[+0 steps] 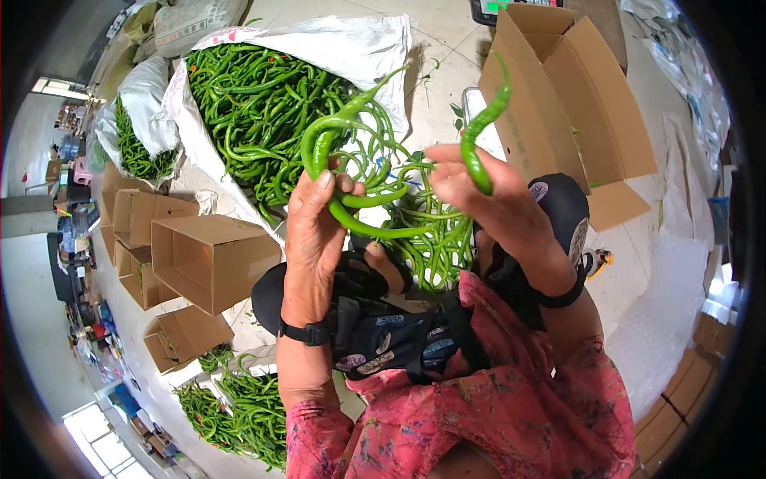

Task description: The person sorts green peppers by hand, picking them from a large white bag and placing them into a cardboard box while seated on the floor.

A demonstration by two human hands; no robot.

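Note:
My left hand (313, 214) is closed around several long green chili peppers (325, 142), their curved ends sticking out above and to the right. In my right hand (501, 195), a single wrinkled, twisted green chili pepper (479, 132) points upward past the fingers. Between my legs lies a loose heap of thin green chili peppers (435, 259), just below both hands. Beyond my left hand, a large white woven sack (363, 44) lies wide open, its mouth full of green chili peppers (255, 104) with a few red bits among them.
A tall open cardboard box (531, 100) stands at the right, near a scale (484, 11) at the top. Smaller cardboard boxes (227, 267) cluster at the left. Another pepper sack (150, 92) leans at the far left. More peppers (254, 407) lie at lower left.

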